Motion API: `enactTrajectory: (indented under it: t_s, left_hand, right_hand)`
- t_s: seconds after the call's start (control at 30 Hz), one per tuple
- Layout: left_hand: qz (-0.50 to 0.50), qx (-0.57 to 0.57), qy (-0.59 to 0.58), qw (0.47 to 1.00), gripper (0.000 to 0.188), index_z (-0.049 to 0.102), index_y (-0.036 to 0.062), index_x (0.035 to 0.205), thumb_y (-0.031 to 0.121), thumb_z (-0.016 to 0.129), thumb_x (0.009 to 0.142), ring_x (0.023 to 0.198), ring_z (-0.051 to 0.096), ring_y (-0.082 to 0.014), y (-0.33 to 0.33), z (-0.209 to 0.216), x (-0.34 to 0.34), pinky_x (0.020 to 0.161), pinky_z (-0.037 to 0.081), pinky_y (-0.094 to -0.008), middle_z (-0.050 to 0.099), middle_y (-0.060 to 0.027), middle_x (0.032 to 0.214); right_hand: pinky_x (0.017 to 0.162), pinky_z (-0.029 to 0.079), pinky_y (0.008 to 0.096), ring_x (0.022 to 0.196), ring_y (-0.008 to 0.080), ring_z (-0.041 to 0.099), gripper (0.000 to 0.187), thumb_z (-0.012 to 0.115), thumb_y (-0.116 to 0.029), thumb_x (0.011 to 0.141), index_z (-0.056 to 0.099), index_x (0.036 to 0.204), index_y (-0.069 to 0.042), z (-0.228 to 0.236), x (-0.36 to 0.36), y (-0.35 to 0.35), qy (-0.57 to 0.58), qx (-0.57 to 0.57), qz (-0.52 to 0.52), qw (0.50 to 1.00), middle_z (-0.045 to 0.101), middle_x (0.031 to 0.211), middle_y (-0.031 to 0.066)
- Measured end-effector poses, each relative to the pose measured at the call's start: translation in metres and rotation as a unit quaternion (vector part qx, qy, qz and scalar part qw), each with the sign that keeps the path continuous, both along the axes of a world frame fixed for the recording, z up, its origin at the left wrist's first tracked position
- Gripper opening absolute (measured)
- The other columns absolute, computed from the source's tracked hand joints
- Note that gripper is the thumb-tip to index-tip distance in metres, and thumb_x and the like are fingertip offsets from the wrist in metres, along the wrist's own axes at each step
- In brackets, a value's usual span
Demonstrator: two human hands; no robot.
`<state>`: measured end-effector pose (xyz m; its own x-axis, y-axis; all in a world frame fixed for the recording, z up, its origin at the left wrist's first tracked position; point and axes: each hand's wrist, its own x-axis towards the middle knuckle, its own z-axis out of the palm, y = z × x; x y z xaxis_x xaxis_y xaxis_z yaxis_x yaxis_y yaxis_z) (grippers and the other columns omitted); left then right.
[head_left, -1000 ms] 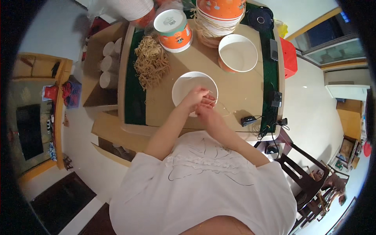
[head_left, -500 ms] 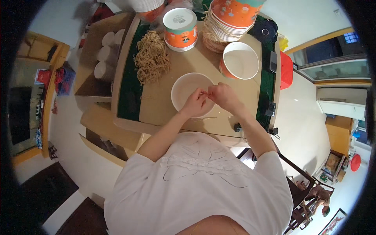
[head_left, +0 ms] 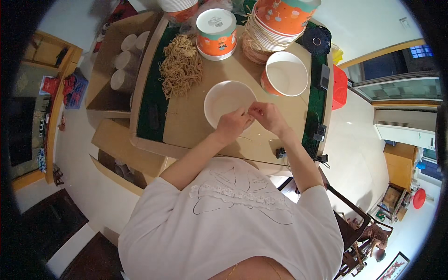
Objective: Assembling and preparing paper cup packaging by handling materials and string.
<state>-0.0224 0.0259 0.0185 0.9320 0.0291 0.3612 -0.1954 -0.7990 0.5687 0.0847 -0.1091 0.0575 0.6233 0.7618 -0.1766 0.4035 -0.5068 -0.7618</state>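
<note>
Head view, left hand [head_left: 232, 125] and right hand [head_left: 266, 115], grips pinched (contents unclear) over white bowl [head_left: 225, 99]

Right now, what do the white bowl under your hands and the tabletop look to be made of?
The white bowl looks like thin matte paper, like the orange-sided cup beside it: thin rolled rim, no glaze shine. Plastic can't be ruled out. The tabletop seems covered with plain brown cardboard or kraft paper, dull and flat. Left hand and right hand meet at the bowl's rim.

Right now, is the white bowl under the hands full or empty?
Empty: the bowl stands upright, and its inside shows only bare white.
</note>
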Motion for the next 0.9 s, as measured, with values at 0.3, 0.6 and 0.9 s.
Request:
enactTrajectory:
  t_s: [0.3,0.6,0.9]
  left_hand:
    - [0.022,-0.662,0.397,0.635,0.009,0.059,0.0095,0.091,0.018,0.055,0.089,0.06,0.049,-0.0076,0.017,-0.022,0.013,0.043,0.037,-0.0226,0.054,-0.0027,0.081]
    - [0.06,-0.78,0.422,0.458,0.012,0.059,0.006,0.088,0.016,0.053,0.089,0.057,0.046,-0.0067,0.014,-0.014,0.017,0.04,0.031,-0.0189,0.054,-0.0016,0.075]
    - [0.064,-0.759,0.414,0.498,0.015,0.061,0.0051,0.096,0.015,0.058,0.086,0.06,0.046,-0.0054,0.016,-0.021,0.016,0.04,0.03,-0.0168,0.056,0.0004,0.079]
  right_hand:
    - [0.061,0.048,0.0336,0.067,0.0262,0.061,0.01,0.062,-0.009,0.081,0.062,0.088,-0.003,-0.026,-0.029,-0.011,-0.029,0.096,-0.1,0.99,0.063,0.084,0.0133]
    - [0.064,0.049,0.0316,0.074,0.0242,0.061,0.018,0.063,-0.003,0.079,0.066,0.096,-0.005,-0.041,-0.07,-0.005,-0.094,0.172,-0.246,0.949,0.062,0.096,0.0115]
    - [0.073,0.047,0.035,0.086,0.0261,0.06,0.022,0.06,0.0,0.08,0.066,0.1,-0.005,-0.037,-0.067,-0.014,-0.241,0.147,-0.166,0.945,0.062,0.1,0.0112]
